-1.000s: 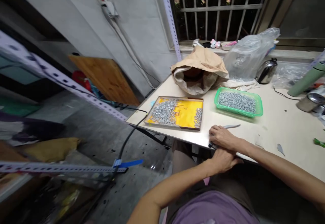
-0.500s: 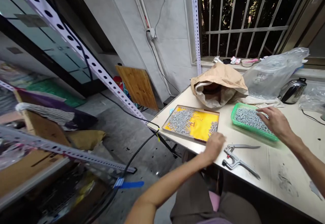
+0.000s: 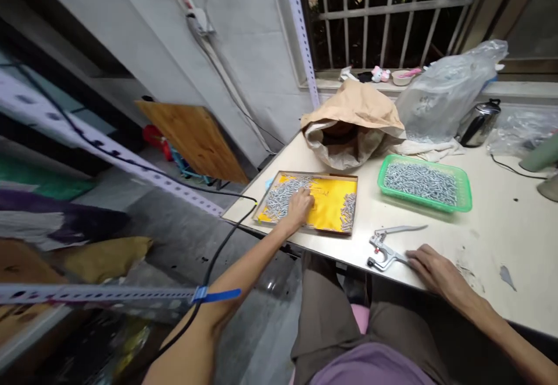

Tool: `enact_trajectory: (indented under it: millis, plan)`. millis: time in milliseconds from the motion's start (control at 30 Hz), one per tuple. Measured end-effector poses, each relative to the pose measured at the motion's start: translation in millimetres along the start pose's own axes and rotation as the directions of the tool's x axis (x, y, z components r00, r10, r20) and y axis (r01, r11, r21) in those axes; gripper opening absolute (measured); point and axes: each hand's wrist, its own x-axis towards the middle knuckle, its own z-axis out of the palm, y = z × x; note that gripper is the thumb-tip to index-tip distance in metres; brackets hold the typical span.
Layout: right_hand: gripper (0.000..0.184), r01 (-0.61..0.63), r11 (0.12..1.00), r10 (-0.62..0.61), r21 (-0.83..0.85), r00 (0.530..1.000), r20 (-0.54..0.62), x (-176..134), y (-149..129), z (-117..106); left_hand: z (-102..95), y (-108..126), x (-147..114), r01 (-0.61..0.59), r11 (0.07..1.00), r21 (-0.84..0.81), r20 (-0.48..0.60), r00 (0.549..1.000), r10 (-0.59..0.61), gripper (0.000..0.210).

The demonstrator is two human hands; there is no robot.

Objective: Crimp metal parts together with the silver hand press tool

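Observation:
My left hand (image 3: pixel 300 206) is over a shallow tray (image 3: pixel 355 199) lined with yellow, its fingers pinched at the edge of a pile of silver screws (image 3: pixel 281 198); what is between the fingertips is hidden. A smaller group of screws (image 3: pixel 347 211) lies at the tray's right end. On the tabletop, my right hand (image 3: pixel 436 268) has its fingers closed over the lower handle of silver hand pliers (image 3: pixel 386 253). The pliers lie with their jaws toward the left and the upper handle spread away. Behind them, a green plastic basket (image 3: pixel 467 196) is full of similar screws.
A brown paper sack (image 3: pixel 357 106) lies open-mouthed behind the tray. A clear plastic bag (image 3: pixel 440 100) and a metal kettle (image 3: pixel 479 123) stand toward the window. A black cable (image 3: pixel 213 257) and perforated metal rails (image 3: pixel 108 295) run along the left side.
My left hand has moved left, from the tray's front right corner onto the screw pile. My right hand has left the green basket and come down to the pliers' handle. The view has shifted.

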Motion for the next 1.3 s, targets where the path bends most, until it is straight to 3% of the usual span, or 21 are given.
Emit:
enact_trajectory:
  millis: [133, 267, 400, 567, 667, 867, 1067, 1300]
  plan:
    - [0.025, 0.022, 0.997, -0.019, -0.073, 0.999, 0.047, 0, -7, 2, -1.1, 34, -21, -0.043, 0.949, -0.313, -0.125, 0.992, 0.004, 0.021]
    - [0.015, 0.001, 0.983, 0.008, -0.184, 0.999, 0.047, 0, -7, 12, 1.5, 98, -60, -0.136, 0.714, -0.686, -0.059, 0.989, 0.132, 0.016]
    - [0.013, -0.026, 0.971, 0.034, -0.236, 0.999, 0.027, -4, -5, 20, 6.5, 139, -83, -0.059, 0.634, -0.771, 0.042, 0.989, 0.143, 0.017]
    - [0.013, -0.005, 0.969, 0.003, -0.248, 1.000, -0.008, -9, -2, 25, 10.1, 145, -73, 0.232, 0.540, -0.809, 0.307, 0.950, 0.052, 0.017]
    - [0.014, 0.021, 0.960, -0.038, -0.278, 0.998, -0.055, -11, -1, 29, 11.1, 146, -66, 0.347, 0.474, -0.809, 0.401, 0.916, 0.013, 0.020]
    - [0.015, 0.022, 0.958, -0.049, -0.287, 0.995, -0.087, -10, 1, 30, 11.6, 152, -65, 0.428, 0.441, -0.789, 0.479, 0.878, 0.003, 0.028]
    - [0.013, 0.008, 0.958, -0.029, -0.285, 0.997, -0.069, -9, 2, 31, 7.0, 151, -63, 0.435, 0.510, -0.743, 0.523, 0.852, 0.035, 0.028]
    - [0.014, 0.073, 0.940, -0.114, -0.332, 0.988, -0.106, -10, 5, 34, 1.9, 152, -62, 0.490, 0.543, -0.682, 0.619, 0.783, 0.070, 0.028]
